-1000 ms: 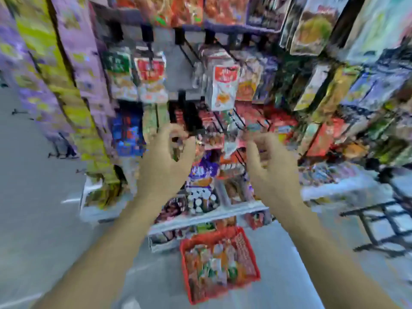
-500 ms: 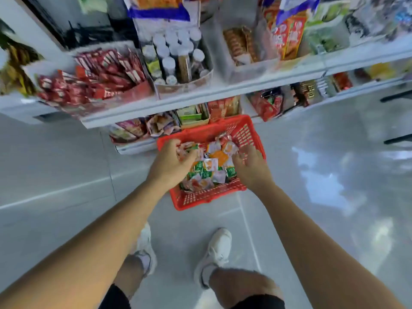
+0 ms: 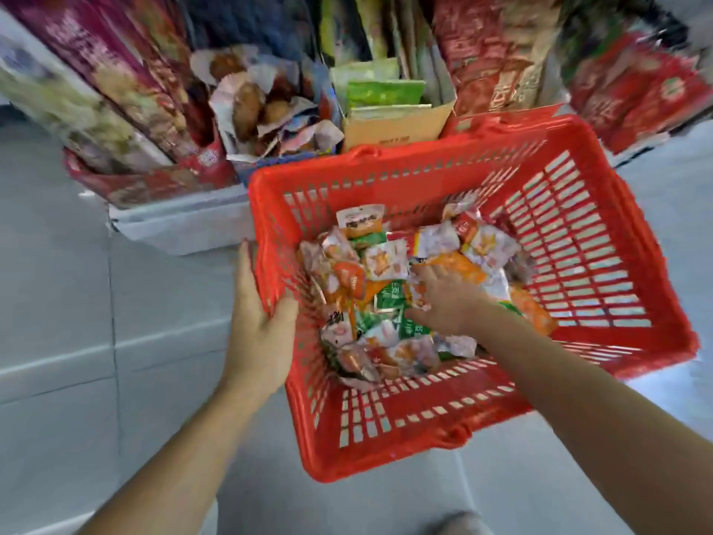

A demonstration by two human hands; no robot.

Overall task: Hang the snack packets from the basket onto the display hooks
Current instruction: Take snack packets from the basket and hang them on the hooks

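A red plastic basket (image 3: 602, 272) stands on the floor and fills the middle of the head view. Several small snack packets (image 3: 382, 260), orange, green and white, lie heaped in its bottom. My left hand (image 3: 258, 322) grips the basket's left rim, thumb inside the wall and fingers outside. My right hand (image 3: 443, 299) is down inside the basket, fingers spread flat on the packets; whether it holds one I cannot tell. The display hooks are out of view.
Behind the basket a low white shelf (image 3: 181, 225) carries boxes of wrapped snacks (image 3: 250, 106), a cardboard box (image 3: 393, 125) and red packages (image 3: 632, 94). Grey tiled floor (image 3: 58, 303) surrounds the basket. A shoe tip (image 3: 459, 523) shows at the bottom edge.
I have moved from the hanging display down to the basket, which now looks much nearer. My left hand has left the packets and taken the basket's rim; my right hand stays among the packets.
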